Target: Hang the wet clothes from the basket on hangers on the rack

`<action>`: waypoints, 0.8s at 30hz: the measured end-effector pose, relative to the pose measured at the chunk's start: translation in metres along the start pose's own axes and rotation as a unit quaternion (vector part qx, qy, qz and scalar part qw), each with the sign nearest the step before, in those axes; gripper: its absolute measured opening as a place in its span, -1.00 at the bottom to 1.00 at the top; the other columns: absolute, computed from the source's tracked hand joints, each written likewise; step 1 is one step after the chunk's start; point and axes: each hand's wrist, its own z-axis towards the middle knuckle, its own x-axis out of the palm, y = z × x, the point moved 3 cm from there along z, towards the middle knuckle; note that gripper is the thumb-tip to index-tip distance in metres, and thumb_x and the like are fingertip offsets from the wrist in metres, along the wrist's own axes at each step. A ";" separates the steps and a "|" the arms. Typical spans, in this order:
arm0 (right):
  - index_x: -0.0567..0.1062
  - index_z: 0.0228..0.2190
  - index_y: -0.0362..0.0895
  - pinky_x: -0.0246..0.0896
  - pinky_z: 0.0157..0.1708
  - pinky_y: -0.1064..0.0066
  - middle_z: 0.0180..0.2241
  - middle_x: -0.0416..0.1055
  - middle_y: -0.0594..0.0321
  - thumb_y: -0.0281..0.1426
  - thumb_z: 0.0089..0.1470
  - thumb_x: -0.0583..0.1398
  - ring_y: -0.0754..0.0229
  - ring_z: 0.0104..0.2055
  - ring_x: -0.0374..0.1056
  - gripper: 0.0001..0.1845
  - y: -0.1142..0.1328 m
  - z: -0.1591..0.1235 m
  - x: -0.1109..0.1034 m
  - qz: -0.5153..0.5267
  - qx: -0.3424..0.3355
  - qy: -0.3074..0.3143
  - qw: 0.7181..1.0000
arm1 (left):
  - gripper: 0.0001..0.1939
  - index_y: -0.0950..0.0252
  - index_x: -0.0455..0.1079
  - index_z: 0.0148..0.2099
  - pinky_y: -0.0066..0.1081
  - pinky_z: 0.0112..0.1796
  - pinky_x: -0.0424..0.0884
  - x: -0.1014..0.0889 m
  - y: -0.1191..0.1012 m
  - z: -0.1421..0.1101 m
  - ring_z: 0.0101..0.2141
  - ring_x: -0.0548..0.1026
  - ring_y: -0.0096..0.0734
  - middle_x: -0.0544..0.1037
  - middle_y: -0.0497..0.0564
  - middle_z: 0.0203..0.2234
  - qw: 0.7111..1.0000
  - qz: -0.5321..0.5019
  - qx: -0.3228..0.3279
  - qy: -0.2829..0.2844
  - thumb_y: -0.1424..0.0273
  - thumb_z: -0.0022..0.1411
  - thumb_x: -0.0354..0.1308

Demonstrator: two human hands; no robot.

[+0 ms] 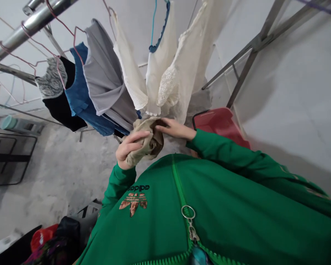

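Both my hands hold a small crumpled beige cloth (147, 141) in front of my chest. My left hand (128, 147) wraps its fingers round the cloth's lower part. My right hand (173, 129) pinches the cloth's upper edge from the right. I wear a green zip jacket (209, 206). Just above the hands hang cream lace garments (168, 73) on hangers.
A metal rail (30, 22) at upper left carries hangers with a grey top (105, 73), a blue garment (79, 92) and a black one (60, 106). A red plastic basket (220, 123) stands behind my right arm. Bags (52, 239) lie at lower left on the concrete floor.
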 end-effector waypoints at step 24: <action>0.46 -0.17 -0.19 0.26 -0.19 0.41 -0.27 0.45 0.23 -0.52 -0.17 0.14 0.26 -0.22 0.35 -0.58 0.015 -0.019 0.003 0.268 -0.029 -0.032 0.963 | -0.83 0.29 0.43 -0.52 -0.28 -0.26 0.28 -0.040 0.089 -0.030 -0.32 0.44 -0.20 0.47 0.09 -0.48 0.800 0.541 -0.257 0.010 0.34 0.06 0.17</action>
